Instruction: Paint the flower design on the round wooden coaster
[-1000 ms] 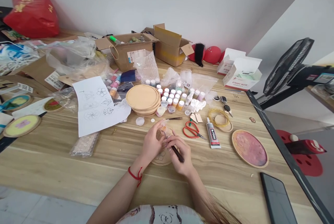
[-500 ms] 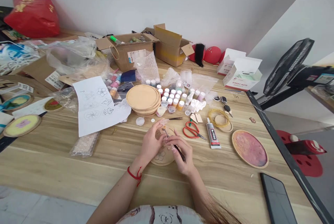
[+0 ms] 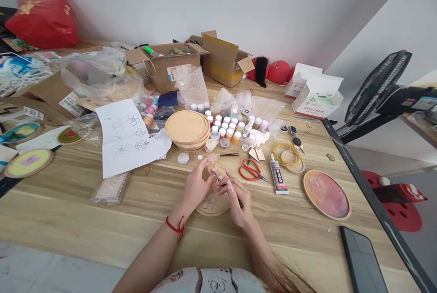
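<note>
My left hand (image 3: 198, 184), with a red cord at the wrist, is closed around a small translucent cup (image 3: 214, 167) above the wooden disc. In my right hand (image 3: 240, 198) is a slim dark-handled tool (image 3: 241, 203) whose thin metal tip points into the cup's mouth; the tip's exact shape is too small to tell. Below both hands lies a round wooden disc (image 3: 212, 206) with a flower outline drawn on it. Part of the disc is hidden by my fingers.
Behind my hands stand stacked wooden discs (image 3: 186, 126) and several small paint jars (image 3: 225, 126). Red-handled scissors (image 3: 251, 170), a glue tube (image 3: 279, 177), a painted disc (image 3: 327, 194) and a phone (image 3: 362, 259) lie rightward. A sheet of drawings (image 3: 119, 147) lies left.
My right hand has shifted slightly and turned, with the tool's handle now more hidden behind the fingers. The cup in my left hand shows more of its inside. Other things stay put.
</note>
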### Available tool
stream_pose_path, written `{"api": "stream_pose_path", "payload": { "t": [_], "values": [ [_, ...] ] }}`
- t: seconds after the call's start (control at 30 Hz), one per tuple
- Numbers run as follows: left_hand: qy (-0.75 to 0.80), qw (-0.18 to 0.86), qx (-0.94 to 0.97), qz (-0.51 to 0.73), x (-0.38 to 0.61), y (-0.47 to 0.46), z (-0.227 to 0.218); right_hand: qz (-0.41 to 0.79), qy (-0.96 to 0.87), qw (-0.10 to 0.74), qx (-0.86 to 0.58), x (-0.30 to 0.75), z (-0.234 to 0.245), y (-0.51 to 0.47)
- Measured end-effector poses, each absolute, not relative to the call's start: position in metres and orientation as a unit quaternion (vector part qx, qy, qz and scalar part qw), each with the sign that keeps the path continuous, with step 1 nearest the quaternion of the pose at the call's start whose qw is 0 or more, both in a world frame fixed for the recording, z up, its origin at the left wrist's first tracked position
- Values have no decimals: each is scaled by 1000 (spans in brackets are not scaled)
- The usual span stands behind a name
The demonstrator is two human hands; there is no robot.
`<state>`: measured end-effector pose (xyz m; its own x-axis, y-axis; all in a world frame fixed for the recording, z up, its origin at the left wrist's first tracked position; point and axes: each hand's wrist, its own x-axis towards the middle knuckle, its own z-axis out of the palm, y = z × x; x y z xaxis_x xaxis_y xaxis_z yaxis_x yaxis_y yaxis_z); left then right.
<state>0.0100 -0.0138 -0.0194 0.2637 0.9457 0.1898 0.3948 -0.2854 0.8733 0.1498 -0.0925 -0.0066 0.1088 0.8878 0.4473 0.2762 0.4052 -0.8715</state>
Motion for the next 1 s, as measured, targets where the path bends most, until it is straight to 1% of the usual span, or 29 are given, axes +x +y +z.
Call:
{"api": "stream_pose_path", "payload": {
  "t": [0.13,0.27,0.4,0.5,0.63,0.73,0.87,1.0],
  "values": [
    [464,370,714,371,11,-15,-21,222,-582,603,-499,148,-10,-92],
    [438,385,723,370,12,-17,-22,225,-593,586,-504,145,-7,-92],
    [463,374,714,370,10,-15,-21,249,-615,568,-487,145,-2,-94],
    [477,366,708,371,9,-13,-21,227,-615,577,-487,146,-3,-94],
    [452,379,718,368,11,-15,-22,187,-598,593,-506,145,-7,-93],
    [428,391,728,367,11,-17,-23,206,-606,578,-506,144,-7,-93],
    [444,382,723,366,9,-14,-21,243,-625,559,-488,143,-4,-94],
    [464,362,716,375,8,-12,-23,218,-624,568,-491,143,-4,-94]
  ]
}}
